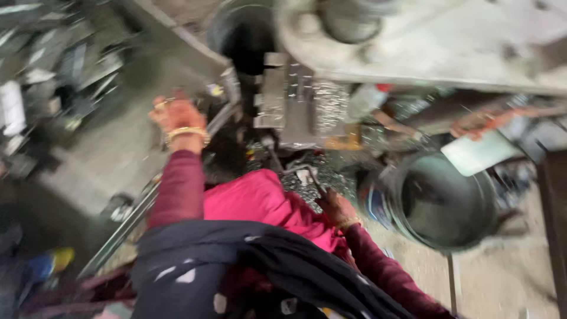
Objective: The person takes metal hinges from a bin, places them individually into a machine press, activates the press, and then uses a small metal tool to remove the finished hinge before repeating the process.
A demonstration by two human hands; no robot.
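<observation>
My left hand [177,115] rests on the machine's lever [221,115], its grip blurred beyond telling. My right hand [335,208] is closed around a thin metal tool [310,180] beside the dark bucket [443,201].

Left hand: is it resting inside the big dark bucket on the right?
No. The left hand, with a gold bangle at its wrist, is raised by the grey machine, far across from the dark bucket.

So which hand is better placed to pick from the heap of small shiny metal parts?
Probably the right hand: it sits at the edge of the metal parts. The left hand is raised against the grey machine, farther off. The picture is blurred.
</observation>
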